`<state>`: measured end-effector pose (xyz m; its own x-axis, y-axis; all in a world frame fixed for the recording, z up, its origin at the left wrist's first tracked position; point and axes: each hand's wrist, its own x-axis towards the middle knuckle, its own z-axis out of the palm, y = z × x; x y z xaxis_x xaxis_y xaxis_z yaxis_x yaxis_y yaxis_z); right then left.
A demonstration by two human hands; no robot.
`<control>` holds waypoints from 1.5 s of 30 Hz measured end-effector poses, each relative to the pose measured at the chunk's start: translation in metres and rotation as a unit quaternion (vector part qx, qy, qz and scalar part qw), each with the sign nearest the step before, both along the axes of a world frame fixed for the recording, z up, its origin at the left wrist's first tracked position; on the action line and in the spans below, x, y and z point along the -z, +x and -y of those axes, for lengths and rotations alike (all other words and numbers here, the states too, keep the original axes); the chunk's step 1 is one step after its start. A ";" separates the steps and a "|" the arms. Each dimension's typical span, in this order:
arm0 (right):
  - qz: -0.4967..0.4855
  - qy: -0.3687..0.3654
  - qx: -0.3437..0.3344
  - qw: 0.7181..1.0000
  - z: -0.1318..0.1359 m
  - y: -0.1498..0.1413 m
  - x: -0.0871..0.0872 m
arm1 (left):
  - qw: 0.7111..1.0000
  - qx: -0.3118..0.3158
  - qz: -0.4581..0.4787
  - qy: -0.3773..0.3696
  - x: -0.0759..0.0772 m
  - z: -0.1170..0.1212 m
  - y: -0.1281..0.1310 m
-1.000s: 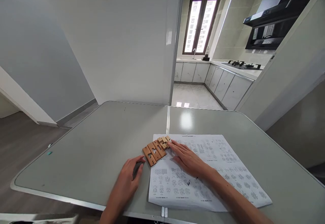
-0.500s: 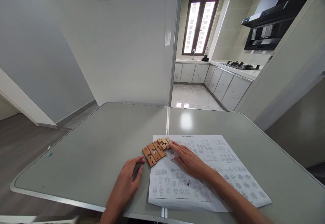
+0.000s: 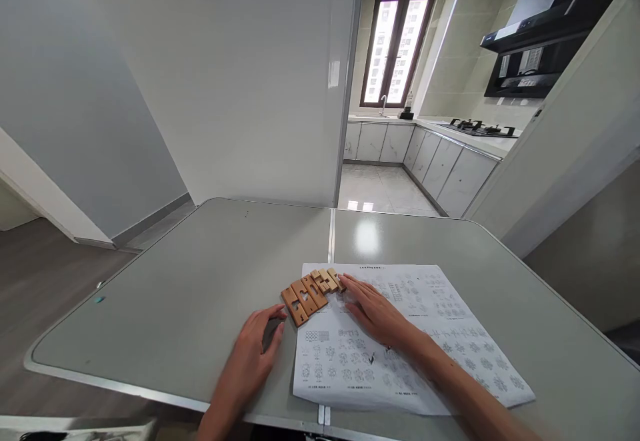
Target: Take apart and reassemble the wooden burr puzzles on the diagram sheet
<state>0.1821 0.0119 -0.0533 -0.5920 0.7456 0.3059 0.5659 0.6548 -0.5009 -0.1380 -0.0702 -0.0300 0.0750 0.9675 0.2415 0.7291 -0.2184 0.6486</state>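
Grey table (image 3: 175, 294) with printed paper sheet (image 3: 410, 368), wooden pieces (image 3: 304, 300), small green bit (image 3: 99, 300).

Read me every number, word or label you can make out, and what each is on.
"2": far end of the rightmost reddish-brown wooden plate.
Unclear single digit: near end of the leftmost reddish-brown wooden plate.
Too small to read: print on the large white paper sheet, labels on the black range hood.

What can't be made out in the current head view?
- Rightmost wooden piece, head view: partly hidden by the right hand.
- Printing on the paper sheet, head view: mostly too small to read; part lies under the right forearm.
- White-edged object at bottom left, head view: cut off by the lower edge.
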 end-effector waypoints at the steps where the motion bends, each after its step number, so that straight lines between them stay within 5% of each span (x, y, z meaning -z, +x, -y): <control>1: -0.001 0.002 -0.001 1.000 0.000 0.000 -0.001 | 1.000 0.000 0.001 0.001 0.000 0.000 0.000; 45: 0.021 0.013 -0.035 0.999 0.005 -0.009 -0.018 | 1.000 -0.001 -0.002 0.018 0.000 -0.002 0.000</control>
